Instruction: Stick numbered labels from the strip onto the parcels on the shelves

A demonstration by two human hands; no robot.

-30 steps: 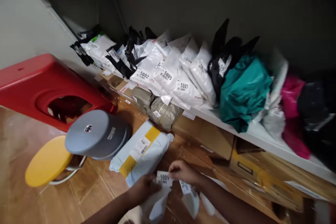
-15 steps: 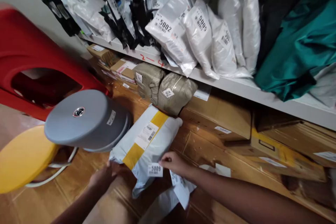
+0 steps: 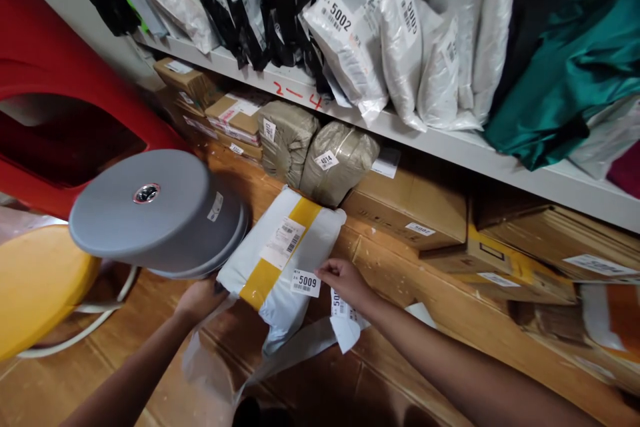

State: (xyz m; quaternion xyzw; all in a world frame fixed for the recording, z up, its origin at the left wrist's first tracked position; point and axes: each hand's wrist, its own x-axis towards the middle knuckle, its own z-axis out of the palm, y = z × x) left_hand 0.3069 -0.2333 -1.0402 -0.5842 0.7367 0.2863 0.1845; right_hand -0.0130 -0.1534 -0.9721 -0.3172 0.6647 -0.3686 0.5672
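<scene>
A white plastic mailer parcel with a yellow stripe and a printed shipping label lies tilted in front of me. My left hand grips its near left corner, the fingertips partly hidden by the parcel. My right hand pinches the right edge of a small white sticker printed 5009, which is over the parcel's near right side; I cannot tell whether it touches the plastic. Below my right wrist hangs a strip of label backing with more numbered stickers, trailing left under the parcel.
A grey stool, a yellow stool seat and a red plastic chair stand at left. Numbered white bags fill the shelf. Beneath are wrapped bundles and cardboard boxes on the wooden floor.
The sticker in my right hand has moved up and right, closer over the parcel. My left hand stays at the parcel's corner. The camera view has shifted slightly.
</scene>
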